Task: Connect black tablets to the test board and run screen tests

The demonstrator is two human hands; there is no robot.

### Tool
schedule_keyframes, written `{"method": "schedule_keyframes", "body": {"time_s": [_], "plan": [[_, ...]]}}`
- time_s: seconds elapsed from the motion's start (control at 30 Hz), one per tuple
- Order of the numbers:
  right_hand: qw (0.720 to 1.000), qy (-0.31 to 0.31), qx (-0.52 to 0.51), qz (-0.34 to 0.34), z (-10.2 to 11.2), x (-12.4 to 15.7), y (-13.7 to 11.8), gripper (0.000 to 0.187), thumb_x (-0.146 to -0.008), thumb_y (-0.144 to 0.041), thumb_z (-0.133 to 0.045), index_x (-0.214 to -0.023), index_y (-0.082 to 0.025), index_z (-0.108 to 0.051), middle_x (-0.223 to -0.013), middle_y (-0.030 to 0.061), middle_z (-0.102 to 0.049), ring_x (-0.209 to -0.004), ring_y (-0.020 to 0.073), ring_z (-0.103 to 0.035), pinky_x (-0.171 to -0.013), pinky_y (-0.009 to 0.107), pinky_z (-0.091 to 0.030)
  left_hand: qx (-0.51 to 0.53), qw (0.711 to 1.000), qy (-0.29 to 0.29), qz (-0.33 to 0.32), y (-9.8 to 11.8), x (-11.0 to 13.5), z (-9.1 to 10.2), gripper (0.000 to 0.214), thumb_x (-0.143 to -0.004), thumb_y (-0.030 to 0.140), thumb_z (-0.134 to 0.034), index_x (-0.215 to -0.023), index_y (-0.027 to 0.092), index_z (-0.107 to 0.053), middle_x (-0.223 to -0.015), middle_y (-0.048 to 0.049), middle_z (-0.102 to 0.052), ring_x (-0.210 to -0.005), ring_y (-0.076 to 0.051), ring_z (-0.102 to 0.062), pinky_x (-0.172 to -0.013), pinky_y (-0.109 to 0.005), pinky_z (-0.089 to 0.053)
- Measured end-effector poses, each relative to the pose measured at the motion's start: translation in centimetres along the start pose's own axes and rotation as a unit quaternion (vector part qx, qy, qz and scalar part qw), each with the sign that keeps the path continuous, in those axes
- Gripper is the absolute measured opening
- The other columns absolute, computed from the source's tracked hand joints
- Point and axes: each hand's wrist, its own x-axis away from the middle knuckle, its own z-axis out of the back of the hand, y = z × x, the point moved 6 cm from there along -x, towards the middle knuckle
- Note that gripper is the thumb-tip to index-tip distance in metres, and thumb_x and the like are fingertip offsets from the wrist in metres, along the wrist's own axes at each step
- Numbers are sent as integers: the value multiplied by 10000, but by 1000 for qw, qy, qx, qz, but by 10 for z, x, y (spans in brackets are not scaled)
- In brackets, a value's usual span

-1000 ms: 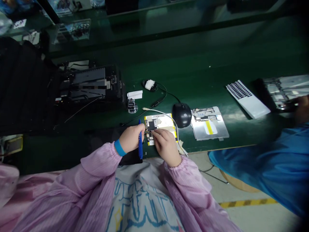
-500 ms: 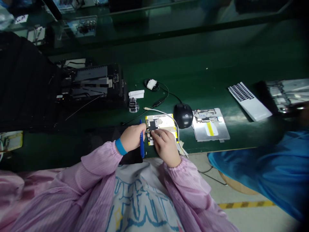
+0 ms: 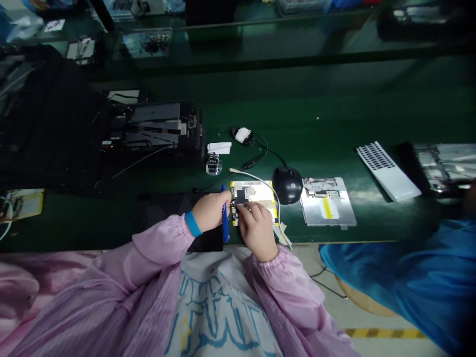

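My left hand (image 3: pixel 211 212), with a blue band at the wrist, is closed around a slim blue pry tool (image 3: pixel 225 223) that points toward me. Its fingertips are at the left edge of a tablet battery and circuit board assembly (image 3: pixel 262 190) with yellow edging. My right hand (image 3: pixel 258 228) rests over the lower part of that assembly, fingers bent and pressed together near small parts at its left edge. What those fingertips hold, if anything, is hidden. A white cable (image 3: pixel 256 176) runs across the assembly. Under my left forearm lies a dark flat panel (image 3: pixel 208 241).
Right of the assembly are a black mouse (image 3: pixel 288 186) and a silver metal plate (image 3: pixel 345 208). Farther right lies a white keyboard-like piece (image 3: pixel 397 181). Stacked black tablet shells (image 3: pixel 156 131) stand at left, near a small counter (image 3: pixel 213 162). A co-worker's blue sleeve (image 3: pixel 427 277) is at right.
The view has shifted, so the bench things sit slightly lower and farther right. Both hands stay at the assembly, with only slight finger movement; the blue pry tool is still in my left hand.
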Motion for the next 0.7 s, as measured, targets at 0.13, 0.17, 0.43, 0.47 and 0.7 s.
{"method": "schedule_keyframes", "body": {"time_s": [0.13,0.17,0.43,0.47,0.7], "plan": [[1000,5,24,5,-1,4,-3,305,-919,-172,-422,-1150,-143,-618,-1078,138,-611,-1020,286,-493,-821,429,-417,5,1000,10,13,3,8,4,142,-815,161,-536,-714,206,-446,-613,13,-505,-566,-156,-491,-553,-273,-307],[999,4,32,10,-1,5,-4,303,-921,-176,-421,-1151,-137,-614,-1083,141,-611,-1021,289,-493,-819,428,-418,10,1000,17,15,2,12,8,158,-827,199,-551,-712,206,-443,-614,16,-500,-563,-153,-481,-550,-272,-304],[997,24,45,53,-2,12,-10,300,-962,-290,-408,-1123,-153,-621,-1022,136,-632,-937,287,-529,-785,424,-443,39,972,193,127,-72,102,83,195,-840,302,-576,-741,208,-436,-640,27,-522,-584,-137,-501,-600,-263,-374],[997,26,42,58,-1,12,-9,301,-962,-310,-412,-1110,-157,-624,-1015,136,-635,-926,288,-535,-783,427,-445,18,958,236,160,-87,119,93,186,-836,292,-573,-746,211,-432,-669,13,-541,-627,-152,-525,-634,-276,-396],[999,17,23,40,-2,2,3,471,-929,-469,-398,-1240,-136,-516,-1156,182,-622,-1036,338,-561,-823,458,-440,8,912,296,283,-149,185,99,187,-740,204,-606,-746,218,-420,-774,-10,-586,-741,-188,-574,-730,-331,-454]]}}
